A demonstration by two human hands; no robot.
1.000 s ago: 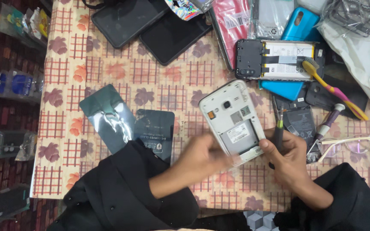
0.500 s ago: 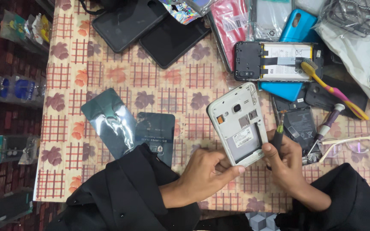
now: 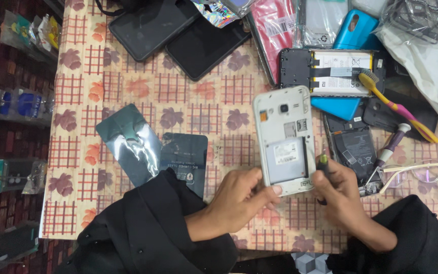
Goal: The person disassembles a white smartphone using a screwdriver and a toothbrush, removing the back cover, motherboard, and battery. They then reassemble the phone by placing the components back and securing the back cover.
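The left hand [image 3: 239, 200] pinches the lower edge of the white phone [image 3: 286, 139], lying back-open on the counter [image 3: 128, 91], steadying it while the right hand's [image 3: 343, 195] grip clasps a green-tipped screwdriver [image 3: 323, 165] beside its frame.

I see a white phone [image 3: 286, 139] on a tablecloth [image 3: 128, 91] of cream with red checks and maroon leaves. Nearby lie a yellow-and-pink toothbrush [image 3: 394, 105] and a blue case [image 3: 355, 31].

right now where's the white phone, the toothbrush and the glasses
white phone [image 3: 285, 139], head view, on its open back beside the battery bay
toothbrush [image 3: 396, 107], head view, on the pink and yellow handle
glasses [image 3: 422, 170], head view, on the pale frame at the table's right edge
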